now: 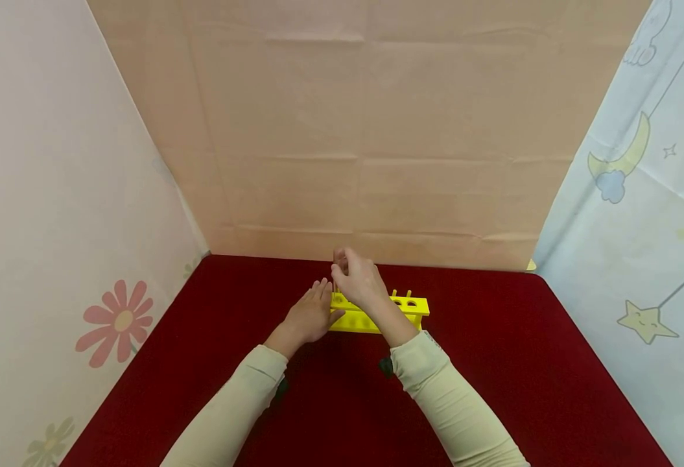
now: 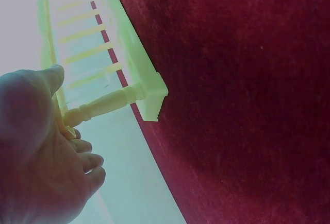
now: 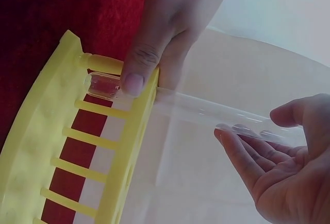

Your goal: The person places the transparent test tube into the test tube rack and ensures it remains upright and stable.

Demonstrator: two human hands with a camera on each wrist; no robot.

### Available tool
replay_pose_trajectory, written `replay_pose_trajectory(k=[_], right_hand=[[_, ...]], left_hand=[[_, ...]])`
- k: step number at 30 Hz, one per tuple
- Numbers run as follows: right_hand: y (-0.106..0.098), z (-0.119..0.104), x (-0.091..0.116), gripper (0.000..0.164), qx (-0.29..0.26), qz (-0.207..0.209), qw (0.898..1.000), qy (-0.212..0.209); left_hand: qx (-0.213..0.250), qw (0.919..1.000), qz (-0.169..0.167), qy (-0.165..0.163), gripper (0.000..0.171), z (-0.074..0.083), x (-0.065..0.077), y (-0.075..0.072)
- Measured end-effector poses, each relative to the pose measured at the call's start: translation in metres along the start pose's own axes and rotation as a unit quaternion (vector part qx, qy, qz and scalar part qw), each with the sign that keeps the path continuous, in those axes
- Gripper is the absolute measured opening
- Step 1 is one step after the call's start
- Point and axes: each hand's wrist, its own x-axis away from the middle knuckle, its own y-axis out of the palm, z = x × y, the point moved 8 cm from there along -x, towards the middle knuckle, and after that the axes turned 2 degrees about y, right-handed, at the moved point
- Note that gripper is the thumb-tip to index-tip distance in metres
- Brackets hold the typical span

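Observation:
A yellow test tube rack (image 1: 420,307) stands on the red table. My left hand (image 1: 309,316) grips its left end, thumb on the near side and the other fingers around the far side. A clear glass test tube (image 3: 193,106) passes through the end hole of the rack's top board, and its rounded bottom shows below that board in the right wrist view. My right hand (image 1: 360,282) holds the tube's upper part between thumb and fingers, above the rack. In the left wrist view the rack's end post (image 2: 108,104) lies beside my left fingers.
Open holes and short yellow pegs (image 1: 408,294) show toward the rack's right end. A tan paper-like backdrop (image 1: 342,130) rises behind the red tabletop (image 1: 493,363). Patterned white sheets (image 1: 627,259) hang at both sides.

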Motion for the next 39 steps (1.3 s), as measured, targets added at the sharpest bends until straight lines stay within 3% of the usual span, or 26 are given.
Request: replay_pose_trajectory(k=[39], right_hand=[[0.008, 0.012, -0.001, 0.022, -0.004, 0.006, 1.0, -0.015]], left_hand=[[0.009, 0.9999, -0.003, -0.006, 0.076, 0.0, -0.001, 0.001]])
